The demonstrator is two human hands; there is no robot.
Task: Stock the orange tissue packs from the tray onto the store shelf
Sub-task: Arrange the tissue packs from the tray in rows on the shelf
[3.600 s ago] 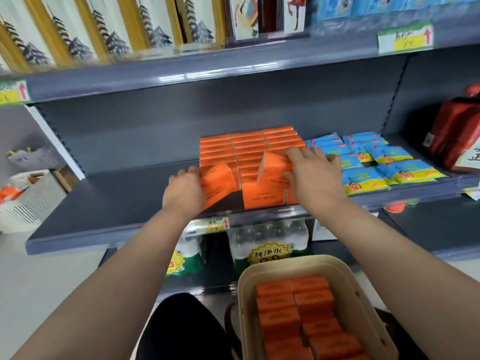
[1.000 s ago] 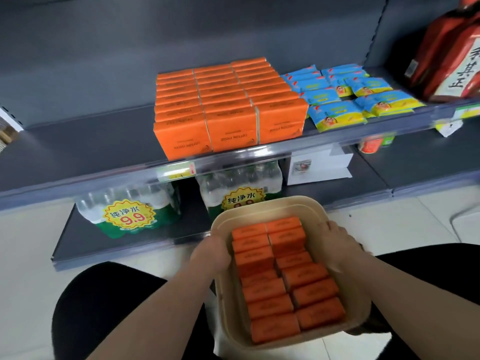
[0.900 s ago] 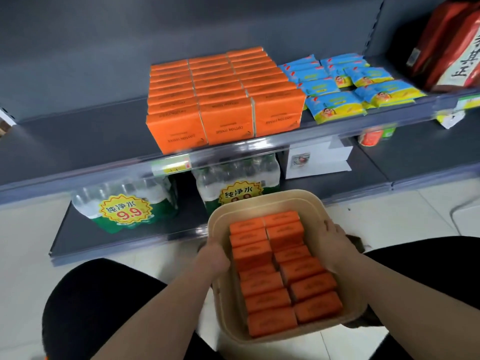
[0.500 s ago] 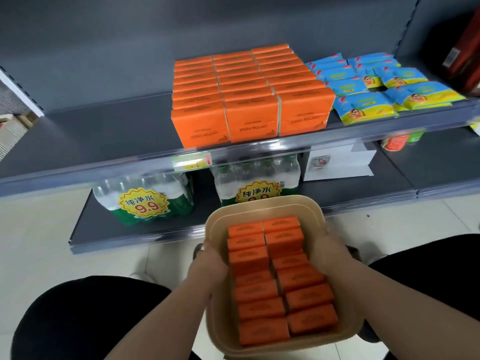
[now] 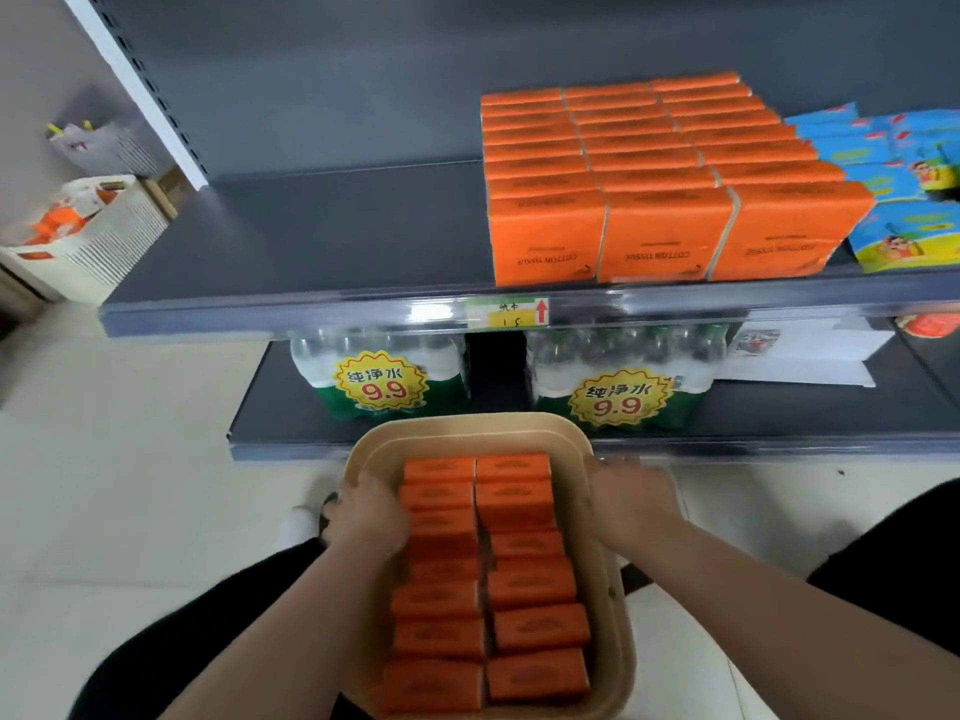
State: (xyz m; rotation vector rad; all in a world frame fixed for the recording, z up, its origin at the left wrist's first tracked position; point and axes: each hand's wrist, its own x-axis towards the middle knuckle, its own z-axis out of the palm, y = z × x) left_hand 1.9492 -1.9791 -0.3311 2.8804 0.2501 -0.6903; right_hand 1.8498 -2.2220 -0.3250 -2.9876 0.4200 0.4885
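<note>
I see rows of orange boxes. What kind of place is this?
Probably a shop: a price tag on the shelf edge, orange tissue packs lined up in rows, and bottled water packs with 9.9 stickers below.

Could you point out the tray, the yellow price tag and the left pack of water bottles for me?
tray [image 5: 467, 424]: head view, on its far rim.
price tag [image 5: 506, 318]: head view, on the middle of its yellow part.
left water pack [image 5: 382, 385]: head view, on its yellow 9.9 sticker.

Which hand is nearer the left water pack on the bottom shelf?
Left. The left hand holds the tray at its left rim, directly in front of the left water pack; the right hand holds its right rim, farther right.
</note>
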